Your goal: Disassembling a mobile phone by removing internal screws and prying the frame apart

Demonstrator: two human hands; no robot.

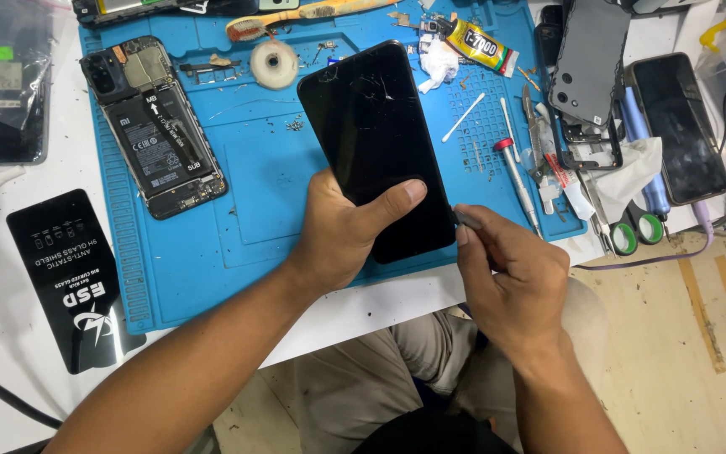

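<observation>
Head view: nearest, past the person's knees and the tan floor, the left hand (342, 231) grips the lower end of a cracked black phone screen (373, 143), thumb pressed across its glass, over the blue work mat's (212, 252) front edge; the right hand (510, 273) pinches a small grey tool (466, 219) against the screen's right side. Farther back an opened phone (155, 126) lies near the mat's left edge, a glue tube (481, 44) at its rear, scissors (636, 227) past its right edge on the white table (10, 277)

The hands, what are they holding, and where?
Left hand grips the phone's lower end, thumb across the glass. Right hand pinches a thin tool at the phone's edge.
</observation>
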